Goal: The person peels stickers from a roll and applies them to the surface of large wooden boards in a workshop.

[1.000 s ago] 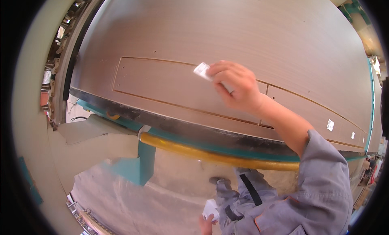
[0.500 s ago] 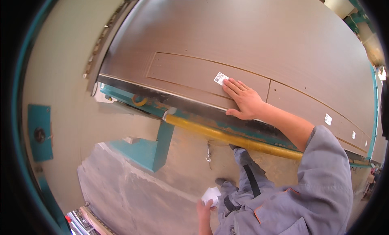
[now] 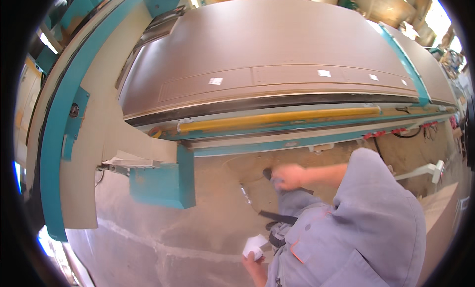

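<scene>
My left hand (image 3: 254,263) is low in the view, in front of my body, closed on a folded piece of white paper (image 3: 254,245). My right hand (image 3: 288,177) hangs above my legs, apart from the machine, and motion blurs its fingers. Beyond it lies a large brown panel (image 3: 237,37) with long rectangular outlines cut along its near edge. Several white labels stick to those cut strips. One label (image 3: 215,81) sits on the left strip, another label (image 3: 324,73) farther right.
A yellow bar (image 3: 277,118) runs along the machine's front edge, with a yellow tape roll (image 3: 155,132) near its left end. A teal machine housing (image 3: 163,184) juts out at left. A beige and teal gantry (image 3: 116,104) rises beside the panel. A white bracket (image 3: 434,172) stands at right.
My right hand has lifted off the label on the left strip and come back toward my body. The view has swung and shows more of the machine. My left hand still holds the paper.
</scene>
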Available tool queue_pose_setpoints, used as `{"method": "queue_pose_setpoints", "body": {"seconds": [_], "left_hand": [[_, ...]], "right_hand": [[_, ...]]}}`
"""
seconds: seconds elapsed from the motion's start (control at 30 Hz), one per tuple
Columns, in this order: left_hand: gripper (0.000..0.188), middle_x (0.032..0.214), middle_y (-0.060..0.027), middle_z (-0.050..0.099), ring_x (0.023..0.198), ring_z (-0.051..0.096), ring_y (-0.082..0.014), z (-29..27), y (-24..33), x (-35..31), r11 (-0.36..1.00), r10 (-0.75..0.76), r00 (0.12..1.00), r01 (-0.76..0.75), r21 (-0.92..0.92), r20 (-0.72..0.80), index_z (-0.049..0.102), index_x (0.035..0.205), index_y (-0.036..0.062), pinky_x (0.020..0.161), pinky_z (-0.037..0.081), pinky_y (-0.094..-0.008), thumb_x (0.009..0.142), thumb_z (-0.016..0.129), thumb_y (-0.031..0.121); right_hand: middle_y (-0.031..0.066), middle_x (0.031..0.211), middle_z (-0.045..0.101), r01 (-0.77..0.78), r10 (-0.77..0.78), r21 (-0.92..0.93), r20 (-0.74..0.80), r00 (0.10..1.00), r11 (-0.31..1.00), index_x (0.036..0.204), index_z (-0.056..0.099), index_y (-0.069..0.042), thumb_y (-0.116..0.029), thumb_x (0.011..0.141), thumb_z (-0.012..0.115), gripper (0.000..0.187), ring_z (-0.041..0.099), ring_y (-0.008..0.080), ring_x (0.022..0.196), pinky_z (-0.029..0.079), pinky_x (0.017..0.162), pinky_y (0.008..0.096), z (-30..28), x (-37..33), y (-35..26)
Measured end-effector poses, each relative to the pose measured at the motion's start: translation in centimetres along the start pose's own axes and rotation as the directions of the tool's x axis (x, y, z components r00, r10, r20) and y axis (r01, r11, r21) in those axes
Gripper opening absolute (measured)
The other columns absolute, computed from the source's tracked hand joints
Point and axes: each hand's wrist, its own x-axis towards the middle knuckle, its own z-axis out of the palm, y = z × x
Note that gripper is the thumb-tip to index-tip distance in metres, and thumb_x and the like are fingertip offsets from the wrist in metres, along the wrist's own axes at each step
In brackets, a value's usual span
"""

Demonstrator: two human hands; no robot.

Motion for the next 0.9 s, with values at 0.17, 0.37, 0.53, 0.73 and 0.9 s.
{"method": "queue_pose_setpoints", "body": {"seconds": [0.17,0.37,0.53,0.73,0.9], "left_hand": [[0.047,0.105,-0.0151,0.062,0.084,0.065,-0.0295,-8.5,-1.4,-2.4,1.000,0.022,0.999,-0.022,-0.007,0.049,0.049,0.126,0.0018,0.053,0.052,-0.0372,0.083,0.057,0.016],[0.053,0.110,-0.0124,0.062,0.094,0.063,-0.0275,-11.0,-1.3,-3.9,0.994,0.087,0.995,-0.089,0.061,0.038,0.050,0.129,0.0020,0.069,0.052,-0.0394,0.083,0.058,0.028],[0.057,0.112,-0.0125,0.062,0.094,0.064,-0.0276,-7.3,-5.3,-7.3,0.998,0.058,0.971,-0.058,-0.007,0.231,0.050,0.129,0.0006,0.068,0.053,-0.0391,0.081,0.060,0.031],[0.059,0.113,-0.0129,0.062,0.096,0.064,-0.0289,-3.2,-11.0,-15.1,0.999,-0.011,0.937,-0.001,0.035,0.348,0.048,0.130,0.0022,0.066,0.055,-0.0401,0.081,0.059,0.034],[0.054,0.111,-0.0124,0.061,0.094,0.064,-0.0271,-1.6,-11.5,-19.6,0.991,0.053,0.924,-0.094,0.091,0.379,0.050,0.126,0.0024,0.063,0.054,-0.0364,0.083,0.057,0.035]], "right_hand": [[0.0110,0.129,0.059,-0.206,0.160,0.112,0.329,0.931,0.972,0.119,0.066,-0.014,-0.047,0.091,0.055,0.045,0.056,0.0320,0.121,0.047,0.099,0.0446,10.2,-15.0,-1.8],[0.0149,0.118,0.067,-0.318,0.271,0.259,0.201,0.942,0.912,0.114,0.070,-0.011,-0.045,0.088,0.056,0.044,0.061,0.0347,0.113,0.049,0.096,0.0464,10.6,-19.0,-2.2],[0.0161,0.121,0.065,-0.199,0.276,0.423,-0.130,0.952,0.884,0.120,0.066,-0.009,-0.043,0.091,0.055,0.046,0.060,0.0360,0.114,0.047,0.097,0.0451,11.4,-20.6,-1.3],[0.0171,0.116,0.067,-0.213,0.277,0.534,-0.041,0.960,0.818,0.116,0.067,-0.007,-0.036,0.088,0.059,0.041,0.061,0.0357,0.110,0.049,0.094,0.0435,17.2,-29.9,-2.2],[0.0179,0.109,0.068,0.015,0.073,0.592,-0.123,0.990,0.806,0.111,0.068,-0.006,-0.032,0.087,0.060,0.036,0.063,0.0350,0.103,0.050,0.089,0.0428,19.4,-35.1,-7.8]]}}
